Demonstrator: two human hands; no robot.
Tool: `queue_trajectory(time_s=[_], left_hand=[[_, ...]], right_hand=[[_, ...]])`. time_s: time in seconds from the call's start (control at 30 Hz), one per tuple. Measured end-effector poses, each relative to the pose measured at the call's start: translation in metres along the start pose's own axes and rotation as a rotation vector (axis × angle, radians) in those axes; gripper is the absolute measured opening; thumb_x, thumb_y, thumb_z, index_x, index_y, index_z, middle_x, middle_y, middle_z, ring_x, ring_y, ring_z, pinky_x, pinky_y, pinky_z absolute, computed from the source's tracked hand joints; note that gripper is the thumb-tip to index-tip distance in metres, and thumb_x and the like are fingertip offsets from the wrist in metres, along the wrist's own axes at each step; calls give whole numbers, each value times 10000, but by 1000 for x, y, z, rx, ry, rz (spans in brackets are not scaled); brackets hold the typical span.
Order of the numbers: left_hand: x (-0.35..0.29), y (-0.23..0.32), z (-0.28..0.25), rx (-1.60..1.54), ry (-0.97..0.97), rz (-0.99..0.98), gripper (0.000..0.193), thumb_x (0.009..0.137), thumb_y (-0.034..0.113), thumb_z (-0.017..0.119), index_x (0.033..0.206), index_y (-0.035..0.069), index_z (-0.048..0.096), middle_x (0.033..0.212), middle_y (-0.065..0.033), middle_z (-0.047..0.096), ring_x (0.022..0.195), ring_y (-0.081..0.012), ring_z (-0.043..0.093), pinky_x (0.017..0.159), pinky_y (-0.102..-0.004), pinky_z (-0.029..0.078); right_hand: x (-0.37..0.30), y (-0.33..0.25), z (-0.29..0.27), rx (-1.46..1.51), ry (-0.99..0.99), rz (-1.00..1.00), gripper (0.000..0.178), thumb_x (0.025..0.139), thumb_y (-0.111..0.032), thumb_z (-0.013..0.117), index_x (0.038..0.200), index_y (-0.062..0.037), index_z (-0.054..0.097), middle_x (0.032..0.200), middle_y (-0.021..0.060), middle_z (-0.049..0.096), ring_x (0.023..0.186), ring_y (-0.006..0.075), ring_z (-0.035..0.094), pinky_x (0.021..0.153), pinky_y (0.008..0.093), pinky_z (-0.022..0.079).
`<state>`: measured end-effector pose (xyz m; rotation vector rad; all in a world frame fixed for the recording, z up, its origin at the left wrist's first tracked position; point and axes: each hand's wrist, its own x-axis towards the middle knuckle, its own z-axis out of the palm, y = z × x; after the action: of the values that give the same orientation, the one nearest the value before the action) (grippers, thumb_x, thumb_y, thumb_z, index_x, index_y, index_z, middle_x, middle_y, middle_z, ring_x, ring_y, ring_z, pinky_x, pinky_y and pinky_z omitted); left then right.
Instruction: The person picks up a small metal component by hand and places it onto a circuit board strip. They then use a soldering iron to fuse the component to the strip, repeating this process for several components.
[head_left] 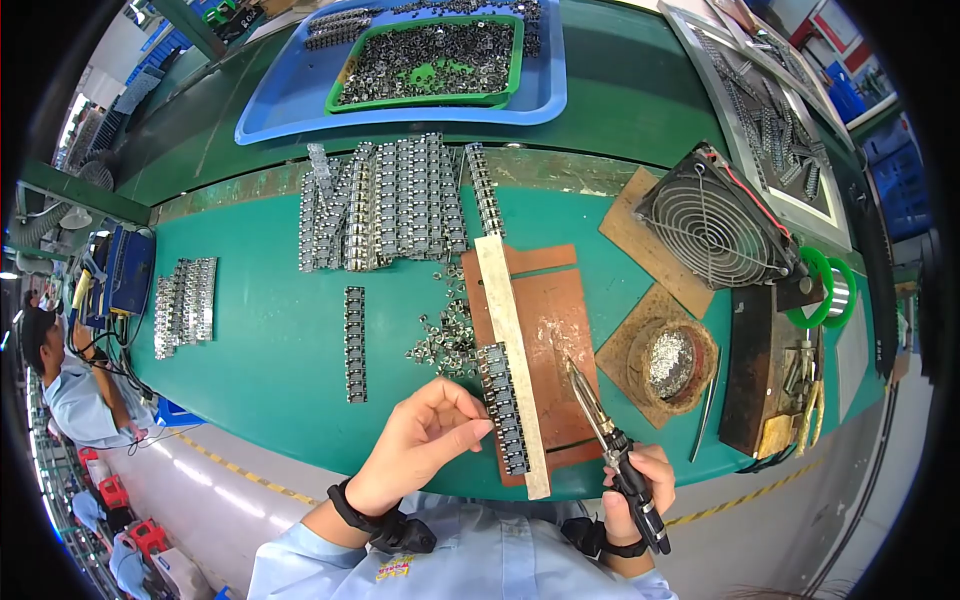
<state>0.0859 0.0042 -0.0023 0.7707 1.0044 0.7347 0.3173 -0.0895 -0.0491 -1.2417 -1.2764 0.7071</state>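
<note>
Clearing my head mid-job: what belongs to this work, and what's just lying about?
In the job:
- soldering iron, in the right hand
- circuit-board strip, by the left hand
- pale bar beside it
- reddish-brown board beneath

Apparently just lying about:
- thin dark rod
- red stools

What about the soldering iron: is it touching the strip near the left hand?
Apart: the head view shows the pale bar between soldering iron and strip.

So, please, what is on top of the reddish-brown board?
On the board are a pale bar and, along its left side, a strip of small circuit boards; shiny specks show to the right. Whatever is beneath the bar and strip is covered from view.
</note>
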Motion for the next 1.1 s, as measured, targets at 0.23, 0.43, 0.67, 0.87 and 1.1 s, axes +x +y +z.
queue_trajectory(time_s=[0.23,0.43,0.67,0.87,1.1], left_hand=[[1,2,2,32,-21,-35,86,820,13,584,854,26,506,803,-23,561,727,-87,558,670,-210,453],[0,2,5,-13,-12,-36,81,820,11,579,856,26,509,802,-24,566,743,-92,562,687,-217,452],[0,2,2,-49,-18,-50,67,826,18,570,862,23,514,813,-28,572,761,-98,569,707,-223,451],[1,4,0,-75,-61,-74,55,839,28,558,878,10,523,828,-28,578,782,-91,565,718,-215,448],[2,4,-2,-90,-75,-83,61,843,37,557,883,6,523,830,-28,579,785,-90,565,723,-213,446]], right_hand=[[1,-1,1,7,8,3,508,702,-335,716,1027,-21,485,770,83,479,596,137,480,499,233,395],[3,-1,1,14,10,0,506,702,-339,717,1022,-21,487,752,76,480,590,135,475,512,239,391],[3,-13,-3,126,28,77,397,653,-167,728,959,13,550,725,112,555,608,204,522,545,304,422],[9,-27,-8,139,-111,-48,387,617,-178,757,912,4,582,663,92,536,548,208,506,501,303,402],[16,-35,-1,104,-237,-55,391,579,-165,775,895,-8,607,628,79,524,520,213,497,472,297,392]])
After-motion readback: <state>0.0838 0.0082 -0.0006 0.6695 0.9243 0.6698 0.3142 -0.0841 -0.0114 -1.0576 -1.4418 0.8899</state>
